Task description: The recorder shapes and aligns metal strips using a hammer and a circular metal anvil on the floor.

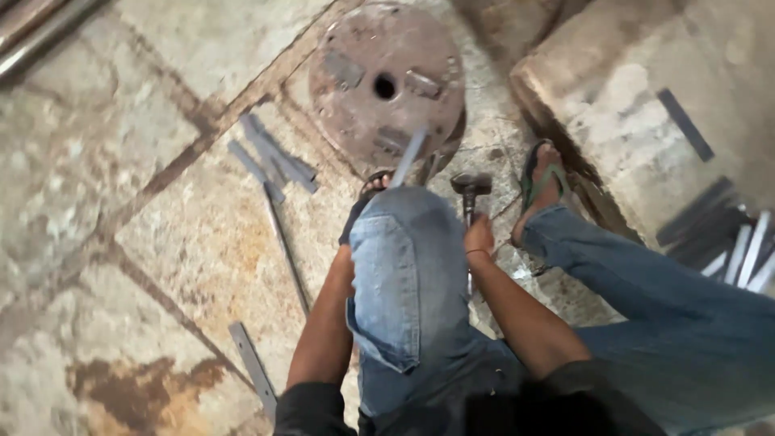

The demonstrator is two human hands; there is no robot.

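Going from the left, a few loose flat metal strips (270, 157) are lying on the stone floor (121, 161), well apart from both hands, with another strip (252, 367) lying near the lower edge.

The left hand is being hidden behind the raised left knee (408, 266); only the forearm (327, 323) is being shown, running down toward the foot, so whether its grip is spread or pressed together cannot be told. Just above the knee, a narrow flat metal bar (409, 156) is being presented with its long axis tilted, its lower end vanishing behind the knee and its upper end lying over the near rim of the rusty round steel disc (386, 85). Whether the bar is being pinched by the hidden hand cannot be told.

To the right of the knee, the right hand (479, 236) is being kept pressed together around the handle of a hammer (470, 187), the head being held just beside the disc's lower right rim. The bar is lying up and to the left of the hammer head, near it but apart. The right hand is the nearer one that is being shown. Further right, more strips (739, 250) are being kept in a pile.
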